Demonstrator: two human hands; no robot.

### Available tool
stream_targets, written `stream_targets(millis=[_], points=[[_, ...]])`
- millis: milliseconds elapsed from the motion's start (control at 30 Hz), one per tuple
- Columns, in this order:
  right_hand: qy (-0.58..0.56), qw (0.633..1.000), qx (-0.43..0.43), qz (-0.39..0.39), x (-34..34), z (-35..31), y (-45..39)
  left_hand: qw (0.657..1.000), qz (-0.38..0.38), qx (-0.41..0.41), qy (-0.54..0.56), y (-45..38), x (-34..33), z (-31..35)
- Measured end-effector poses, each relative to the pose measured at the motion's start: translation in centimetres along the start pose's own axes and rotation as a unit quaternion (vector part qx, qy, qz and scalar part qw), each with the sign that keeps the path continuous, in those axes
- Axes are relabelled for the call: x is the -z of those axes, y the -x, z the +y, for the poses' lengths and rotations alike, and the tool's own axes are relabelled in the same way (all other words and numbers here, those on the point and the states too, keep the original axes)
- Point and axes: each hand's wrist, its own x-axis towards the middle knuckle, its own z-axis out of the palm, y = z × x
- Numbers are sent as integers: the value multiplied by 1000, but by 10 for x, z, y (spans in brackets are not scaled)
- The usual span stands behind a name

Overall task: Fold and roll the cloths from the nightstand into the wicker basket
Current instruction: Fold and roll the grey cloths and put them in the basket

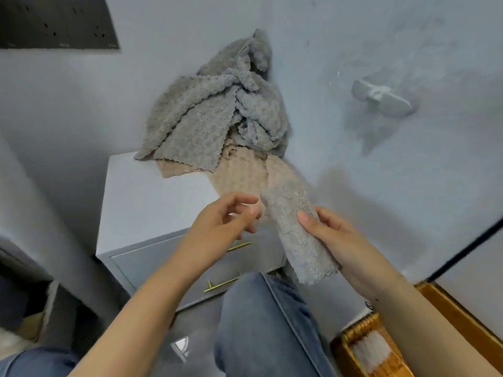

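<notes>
A rolled grey fleecy cloth [296, 232] hangs in the air in front of the nightstand, gripped by my right hand [334, 235] along its right side. My left hand [226, 221] hovers just left of the roll's upper end, fingers apart, holding nothing. On the white nightstand top [141, 197] a heap of grey cloths [223, 110] leans into the wall corner, and a beige cloth [239, 172] lies under it. The wicker basket [364, 346] sits at the lower right on the floor with a whitish rolled cloth [373, 352] inside, partly hidden by my right forearm.
The nightstand has grey drawer fronts with gold bar handles [220, 284]. My knee in blue jeans [261, 322] is just below the hands. A dark socket panel [54, 23] and a white wall fitting [381, 97] are on the walls. A wooden frame [457, 314] borders the basket.
</notes>
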Motion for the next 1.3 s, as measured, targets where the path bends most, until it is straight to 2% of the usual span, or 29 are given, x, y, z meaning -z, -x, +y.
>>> stream_targets(millis=[333, 500, 700, 833, 967, 1067, 1233, 1300], points=[[17, 988, -74, 138, 125, 67, 142, 983, -167, 22, -77, 30, -173, -8], [-23, 966, -127, 223, 172, 123, 174, 938, -280, 5, -205, 30, -254, -34], [-82, 913, -204, 344, 218, 217, 156, 881, -351, -26, -317, 13, -327, -91], [-119, 872, -259, 399, 241, 292, 127, 840, -382, -67, -380, -2, -359, -144], [-184, 828, -334, 412, 251, 363, 102, 809, -401, -95, -419, -5, -375, -193], [-180, 802, -398, 408, 251, 418, 89, 781, -413, -107, -456, -4, -378, -224], [-186, 783, -438, 401, 238, 457, 67, 778, -428, -88, -452, 6, -375, -259], [-149, 780, -446, 412, 230, 467, 59, 782, -425, -95, -446, 8, -375, -264]])
